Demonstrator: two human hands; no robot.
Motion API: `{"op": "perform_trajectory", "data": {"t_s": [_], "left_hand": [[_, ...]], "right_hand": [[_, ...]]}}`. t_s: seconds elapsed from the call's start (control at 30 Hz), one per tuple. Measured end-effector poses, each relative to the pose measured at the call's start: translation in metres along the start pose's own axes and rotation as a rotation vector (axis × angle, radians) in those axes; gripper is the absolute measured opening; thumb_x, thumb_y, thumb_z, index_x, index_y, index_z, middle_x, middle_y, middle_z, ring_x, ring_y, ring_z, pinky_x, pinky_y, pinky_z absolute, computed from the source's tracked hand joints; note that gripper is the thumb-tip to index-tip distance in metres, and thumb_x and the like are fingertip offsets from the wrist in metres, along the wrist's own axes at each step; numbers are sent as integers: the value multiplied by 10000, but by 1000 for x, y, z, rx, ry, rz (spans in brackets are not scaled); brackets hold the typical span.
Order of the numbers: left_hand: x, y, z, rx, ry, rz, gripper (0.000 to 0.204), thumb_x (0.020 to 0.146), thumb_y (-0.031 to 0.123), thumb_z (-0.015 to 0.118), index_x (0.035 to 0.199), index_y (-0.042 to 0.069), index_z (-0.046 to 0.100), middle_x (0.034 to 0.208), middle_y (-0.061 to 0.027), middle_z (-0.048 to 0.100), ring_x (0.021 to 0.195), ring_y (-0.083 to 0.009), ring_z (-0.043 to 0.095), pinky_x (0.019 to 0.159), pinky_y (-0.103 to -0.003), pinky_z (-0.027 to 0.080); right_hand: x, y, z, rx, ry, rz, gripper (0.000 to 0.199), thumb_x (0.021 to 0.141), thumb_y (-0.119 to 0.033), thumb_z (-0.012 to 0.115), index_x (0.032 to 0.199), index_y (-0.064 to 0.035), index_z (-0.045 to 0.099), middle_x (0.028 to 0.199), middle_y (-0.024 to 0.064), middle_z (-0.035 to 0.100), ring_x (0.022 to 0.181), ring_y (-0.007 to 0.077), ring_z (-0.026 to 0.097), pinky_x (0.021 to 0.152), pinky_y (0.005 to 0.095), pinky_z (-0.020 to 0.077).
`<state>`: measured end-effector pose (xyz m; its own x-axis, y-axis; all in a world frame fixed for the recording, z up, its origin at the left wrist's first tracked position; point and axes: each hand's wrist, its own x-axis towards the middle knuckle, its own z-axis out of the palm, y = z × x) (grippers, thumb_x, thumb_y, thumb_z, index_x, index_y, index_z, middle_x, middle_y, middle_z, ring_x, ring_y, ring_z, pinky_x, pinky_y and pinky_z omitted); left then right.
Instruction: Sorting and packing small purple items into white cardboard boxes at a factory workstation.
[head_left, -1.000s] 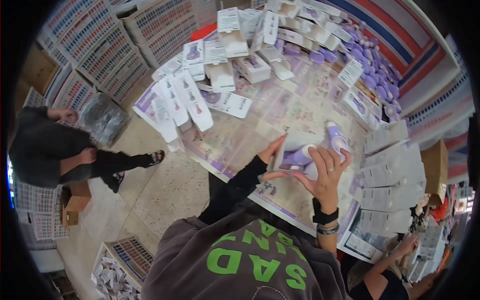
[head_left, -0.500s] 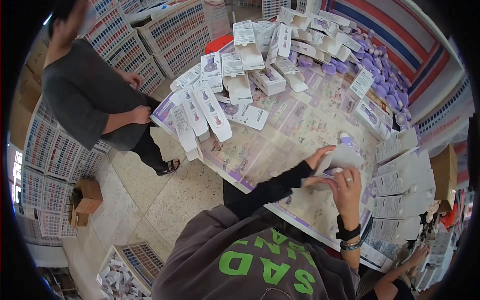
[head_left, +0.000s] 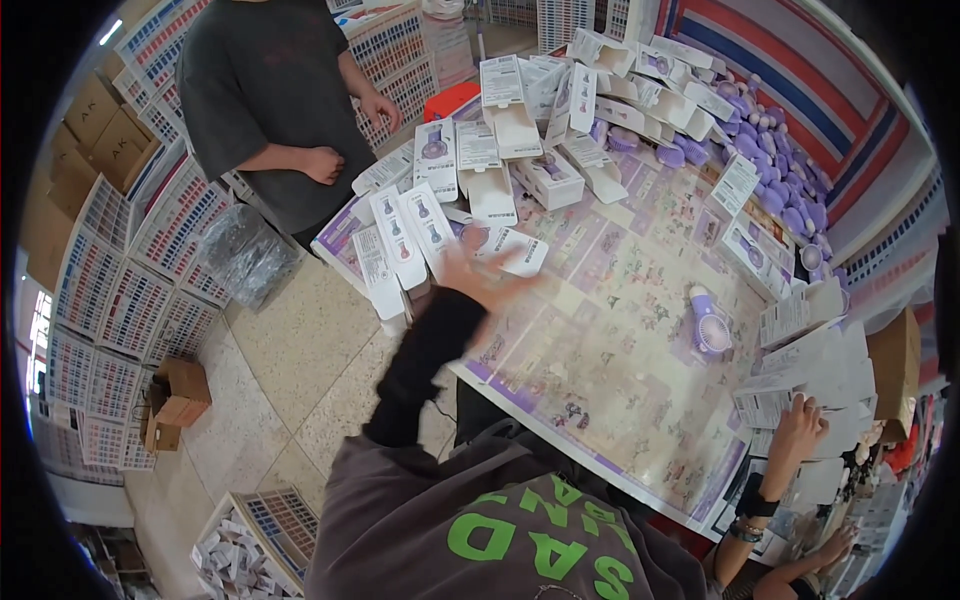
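Observation:
My left hand [head_left: 482,278], blurred by motion, is stretched out with fingers apart over the near end of a pile of white boxes, beside a flat printed box [head_left: 522,252]. At the right edge of the table my right hand [head_left: 799,432] has its fingers bent round the edge of a white box [head_left: 762,404] that stands in a row of similar boxes. A purple and white handheld fan [head_left: 711,328] lies alone on the table, between the two hands and touched by neither.
More purple fans [head_left: 775,160] are heaped at the far right beside open boxes. Across the table's left corner stands a person in a dark shirt [head_left: 265,90]. Printed crates [head_left: 170,260] line the left. A cardboard box [head_left: 180,392] and a crate of white pieces [head_left: 245,550] sit on the floor.
My hands have parted: the left swung left to the pile, the right moved down and right to the row with a box. The fan now shows fully. The other person moved right.

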<state>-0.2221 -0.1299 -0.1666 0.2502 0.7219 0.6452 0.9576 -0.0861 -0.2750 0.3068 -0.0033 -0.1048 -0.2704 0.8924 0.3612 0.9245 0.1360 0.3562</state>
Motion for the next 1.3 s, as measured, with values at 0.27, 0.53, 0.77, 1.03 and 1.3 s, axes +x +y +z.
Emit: {"op": "perform_trajectory", "data": {"t_s": [0.27, 0.53, 0.77, 1.03, 1.3], "left_hand": [[-3, -84, -26, 54, -429, -71, 517, 689, 142, 637, 1145, 379, 579, 1471, 17, 301, 1401, -332, 111, 1072, -623, 81], [49, -96, -67, -268, -703, -48, 438, 594, 125, 721, 1011, 190, 603, 1116, 4, 605, 1281, -233, 416, 1086, -622, 56], [127, 5, -67, -998, -270, -669, 587, 606, 159, 780, 1155, 91, 580, 1053, -127, 590, 1166, -235, 502, 919, -346, 441], [128, 191, 18, -1014, 107, -804, 636, 551, 95, 790, 1158, 135, 604, 1135, -120, 443, 1125, -367, 466, 921, -458, 427], [64, 323, 92, -1275, 403, -1453, 457, 716, 108, 754, 1141, 177, 600, 1289, -125, 394, 1233, -336, 398, 1038, -450, 321]], "right_hand": [[41, -100, -59, 629, 324, 22, 357, 734, -115, 691, 1057, -46, 556, 1002, 142, 572, 972, 310, 548, 843, 408, 421], [136, -186, 108, 577, -399, -15, 498, 701, -253, 720, 1088, -25, 506, 1042, 184, 544, 1032, 364, 541, 798, 446, 492], [110, -160, 18, 828, -337, 128, 559, 652, -95, 762, 1128, -13, 482, 1042, 168, 520, 927, 298, 574, 771, 374, 478], [115, -125, -133, 1990, 467, 1161, 253, 918, -258, 570, 989, -37, 470, 856, 65, 560, 769, 143, 561, 694, 272, 468], [94, -184, -129, 1514, 404, 699, 260, 816, 3, 627, 1012, -18, 457, 994, 138, 592, 933, 265, 585, 855, 364, 457]]}}
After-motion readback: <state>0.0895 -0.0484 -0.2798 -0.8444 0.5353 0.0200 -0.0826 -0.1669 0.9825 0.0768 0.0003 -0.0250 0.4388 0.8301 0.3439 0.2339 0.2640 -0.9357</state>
